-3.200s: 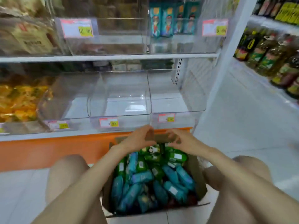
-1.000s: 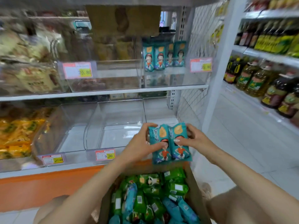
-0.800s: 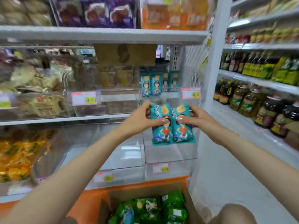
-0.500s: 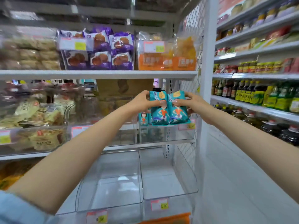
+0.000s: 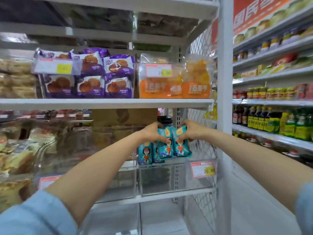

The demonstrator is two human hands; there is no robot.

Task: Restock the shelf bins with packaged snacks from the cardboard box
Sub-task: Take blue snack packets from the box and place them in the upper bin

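Two teal packs (image 5: pixel 173 143) are being held between left hand (image 5: pixel 151 133) and right hand (image 5: pixel 189 131), both clamped on their upper edges, above the clear bin (image 5: pixel 176 177), beside packs already standing inside.

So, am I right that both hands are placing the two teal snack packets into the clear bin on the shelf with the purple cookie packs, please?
Not quite. The head view shows the left hand and right hand holding the teal snack packets at the clear bin one shelf below the purple cookie packs, where matching packets already stand.
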